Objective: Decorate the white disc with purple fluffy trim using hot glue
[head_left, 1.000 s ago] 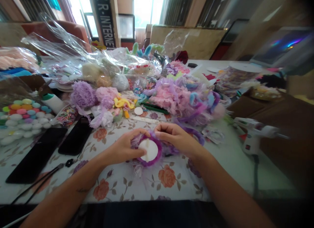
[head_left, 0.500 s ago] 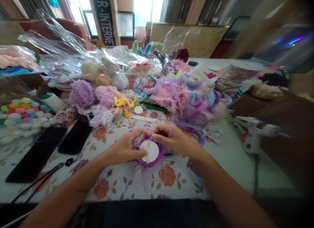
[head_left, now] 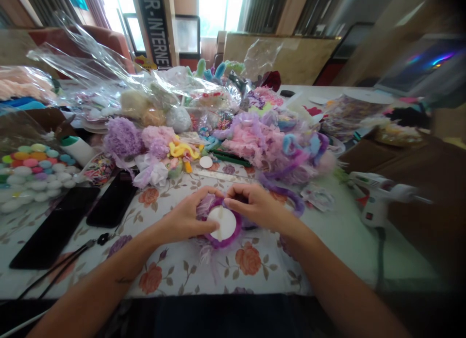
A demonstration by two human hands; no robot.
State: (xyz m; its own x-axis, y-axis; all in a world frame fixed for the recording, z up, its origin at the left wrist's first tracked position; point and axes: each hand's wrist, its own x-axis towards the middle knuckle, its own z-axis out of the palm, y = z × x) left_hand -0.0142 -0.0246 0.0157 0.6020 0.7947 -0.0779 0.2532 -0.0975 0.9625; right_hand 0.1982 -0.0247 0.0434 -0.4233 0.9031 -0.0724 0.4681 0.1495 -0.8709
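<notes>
A white round disc (head_left: 226, 225) faces up near the middle of the table, with a fuzzy purple pipe cleaner (head_left: 223, 243) running round its edge. My left hand (head_left: 194, 212) holds the disc from the left, thumb on its face and fingers at the far edge. At the top rim, my right hand (head_left: 251, 202) pinches the purple pipe cleaner between thumb and fingertips. Lilac netting shows under the disc and beside my left fingers. A longer violet pipe cleaner (head_left: 296, 202) curves over the table behind my right hand; whether it joins the piece is hidden.
A white glue gun (head_left: 374, 197) stands at the right with its cord hanging down. Two black phones (head_left: 111, 200) lie at the left, beside a bag of coloured pompoms (head_left: 36, 170). Pink and lilac netting (head_left: 255, 136) heaps up behind my hands. A small white disc (head_left: 206, 162) lies before it.
My right fingertips have shifted very slightly at the disc's top rim. Both hands otherwise keep their hold and place.
</notes>
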